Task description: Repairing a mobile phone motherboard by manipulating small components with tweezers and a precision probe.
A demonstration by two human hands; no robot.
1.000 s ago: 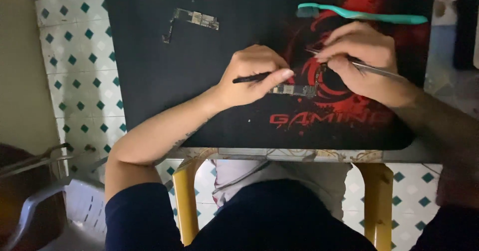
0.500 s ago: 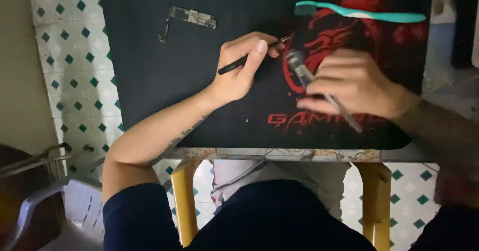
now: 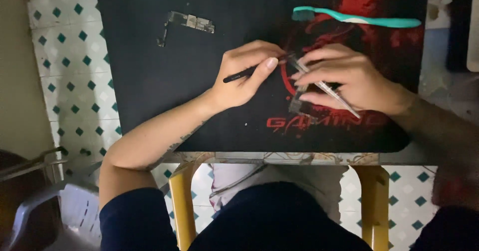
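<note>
While most of the black desk mat (image 3: 149,81) lies bare toward its left edge, a slim black pen-shaped tool (image 3: 244,73) is pinched by the left hand (image 3: 244,76) and silver metal tweezers (image 3: 327,87) are gripped by the right hand (image 3: 349,79). Between them, a small circuit board (image 3: 298,103) is largely hidden under fingers.

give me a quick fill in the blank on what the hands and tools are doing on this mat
1. The left hand holds a thin ____ tool like a pen.
2. The right hand holds silver ____ over a small circuit board.
3. The teal ____ lies at the far edge of the black mat.
4. A second circuit board lies to the ____ of both hands.

Missing words: black; tweezers; toothbrush; left
</note>
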